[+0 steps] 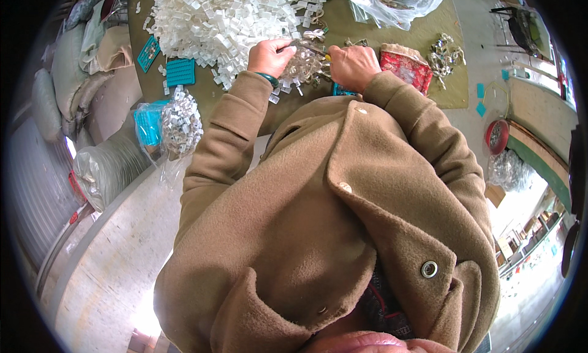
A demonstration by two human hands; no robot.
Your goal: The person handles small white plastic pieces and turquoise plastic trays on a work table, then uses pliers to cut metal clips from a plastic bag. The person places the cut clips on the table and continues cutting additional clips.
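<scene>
My left hand (269,54) and my right hand (353,66) meet over the near edge of an olive-green table (453,86). Between them they pinch a shiny cluster of clear beaded pieces with metal wire (304,63). A thin metal part runs from my left fingers across to my right fingers. A green bangle sits on my left wrist. My brown coat sleeves and coat front fill the lower picture and hide the table edge below the hands.
A big heap of clear plastic clips (229,16) covers the table beyond my left hand. Teal cards (180,72) lie at its left. A red patterned pouch (405,67) lies right of my right hand. A clear bag (401,0), a bag of clips (177,123) and a red bowl (497,136) stand around.
</scene>
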